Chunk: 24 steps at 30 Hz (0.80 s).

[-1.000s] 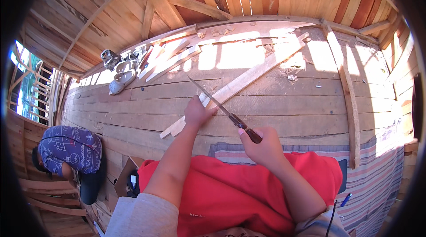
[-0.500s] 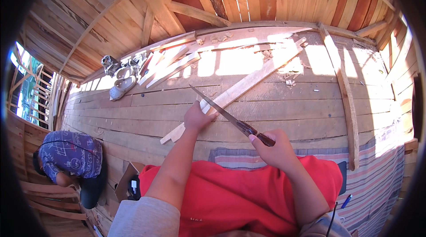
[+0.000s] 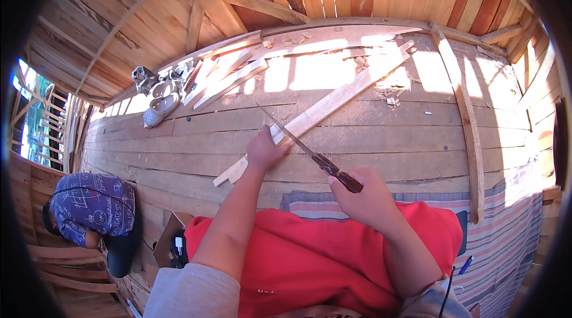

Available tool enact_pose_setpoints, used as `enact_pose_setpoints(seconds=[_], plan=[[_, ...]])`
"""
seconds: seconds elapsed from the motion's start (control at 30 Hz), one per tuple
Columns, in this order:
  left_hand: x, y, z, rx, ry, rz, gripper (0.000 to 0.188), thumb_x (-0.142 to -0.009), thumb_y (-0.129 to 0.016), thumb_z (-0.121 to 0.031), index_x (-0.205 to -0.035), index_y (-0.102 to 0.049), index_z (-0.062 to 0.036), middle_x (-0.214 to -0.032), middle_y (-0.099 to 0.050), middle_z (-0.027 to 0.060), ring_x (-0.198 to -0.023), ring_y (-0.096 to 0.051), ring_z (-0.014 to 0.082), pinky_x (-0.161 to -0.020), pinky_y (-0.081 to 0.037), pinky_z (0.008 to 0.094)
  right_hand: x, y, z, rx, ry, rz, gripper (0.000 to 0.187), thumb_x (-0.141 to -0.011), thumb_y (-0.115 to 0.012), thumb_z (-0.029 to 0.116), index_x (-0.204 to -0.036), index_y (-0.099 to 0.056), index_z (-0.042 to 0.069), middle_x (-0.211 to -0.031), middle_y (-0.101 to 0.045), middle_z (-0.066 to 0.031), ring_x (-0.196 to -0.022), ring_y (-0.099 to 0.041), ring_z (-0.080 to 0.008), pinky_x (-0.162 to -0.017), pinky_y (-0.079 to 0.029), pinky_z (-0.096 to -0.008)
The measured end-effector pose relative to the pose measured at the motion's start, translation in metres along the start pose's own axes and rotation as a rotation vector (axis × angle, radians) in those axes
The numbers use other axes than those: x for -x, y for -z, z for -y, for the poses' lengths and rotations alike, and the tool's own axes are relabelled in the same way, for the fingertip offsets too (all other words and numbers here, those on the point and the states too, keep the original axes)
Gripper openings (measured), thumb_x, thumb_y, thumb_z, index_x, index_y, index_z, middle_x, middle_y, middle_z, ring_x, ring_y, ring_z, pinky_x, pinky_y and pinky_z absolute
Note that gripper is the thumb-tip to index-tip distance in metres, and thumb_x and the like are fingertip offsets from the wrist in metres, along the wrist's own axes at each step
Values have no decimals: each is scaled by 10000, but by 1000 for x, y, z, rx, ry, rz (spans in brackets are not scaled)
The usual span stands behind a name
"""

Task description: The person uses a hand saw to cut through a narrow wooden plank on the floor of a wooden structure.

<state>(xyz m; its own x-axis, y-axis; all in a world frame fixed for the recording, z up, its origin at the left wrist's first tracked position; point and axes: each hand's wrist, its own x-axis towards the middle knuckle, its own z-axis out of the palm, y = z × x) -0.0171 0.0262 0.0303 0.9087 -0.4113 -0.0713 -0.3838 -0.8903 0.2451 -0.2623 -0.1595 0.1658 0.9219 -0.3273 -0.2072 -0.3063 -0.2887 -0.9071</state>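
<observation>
My left hand [image 3: 267,149] is closed around a narrow wooden strip [image 3: 233,170], pressing it along the near part of a long pale board [image 3: 345,91] that lies slantwise on the floor. The strip's light far end shows just past my fingers. My right hand [image 3: 363,194] grips the dark brown handle of a long knife [image 3: 296,139], whose narrow blade tapers and points far left. In this view the blade crosses over the board beside my left hand. Whether it touches the wood, I cannot tell.
Wood chips [image 3: 392,101] lie by the board's far end. Cut wood pieces [image 3: 229,82] and clogs [image 3: 161,108] are at far left. A beam [image 3: 465,121] runs along the right, onto a striped mat [image 3: 488,246]. Another person [image 3: 95,213] bends down at left. Red cloth [image 3: 316,252] covers my lap.
The knife's blade has turned narrower to the view and its handle has shifted slightly left and down with my right hand. My left hand stays on the strip; the whole view has shifted slightly.
</observation>
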Motion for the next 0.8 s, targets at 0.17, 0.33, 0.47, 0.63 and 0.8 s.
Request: enact_pose_setpoints(seconds=[0.17,0.33,0.47,0.63,0.8], plan=[[-3,-8,-12,4,6,-12,825,-712,-826,-667,-1098,-595,25,-972,-736,241,-931,-733,410,-811,-587,491,-15,-4,-6,-55,-56,-50,451,-948,-673,269,-633,-548,-29,-506,-468,-123,-464,-429,-203,-492,-370,-414],[-3,-1,-5,-27,17,4,806,-720,-824,-656,-1093,-595,21,-970,-737,246,-926,-735,414,-804,-589,491,-10,-6,4,31,15,-60,444,-925,-685,248,-623,-532,-40,-489,-454,-107,-454,-393,-197,-475,-353,-418],[-2,-5,-8,-5,34,27,816,-719,-822,-653,-1109,-580,21,-985,-731,259,-937,-730,418,-812,-581,499,-14,3,1,-106,-123,47,358,-877,-657,182,-624,-523,-33,-497,-446,-107,-473,-427,-186,-494,-372,-418],[-7,-6,-6,-43,13,43,769,-731,-827,-613,-1098,-589,20,-962,-730,262,-906,-732,423,-799,-583,500,-21,-28,-10,-95,11,-32,282,-825,-621,131,-618,-506,-23,-494,-443,-106,-477,-449,-175,-492,-376,-406],[1,-8,-7,2,-23,0,737,-750,-809,-601,-1088,-592,16,-945,-733,255,-896,-733,420,-794,-583,504,-19,1,15,-72,-145,55,280,-812,-616,118,-611,-476,-19,-499,-429,-142,-476,-436,-206,-505,-385,-427]])
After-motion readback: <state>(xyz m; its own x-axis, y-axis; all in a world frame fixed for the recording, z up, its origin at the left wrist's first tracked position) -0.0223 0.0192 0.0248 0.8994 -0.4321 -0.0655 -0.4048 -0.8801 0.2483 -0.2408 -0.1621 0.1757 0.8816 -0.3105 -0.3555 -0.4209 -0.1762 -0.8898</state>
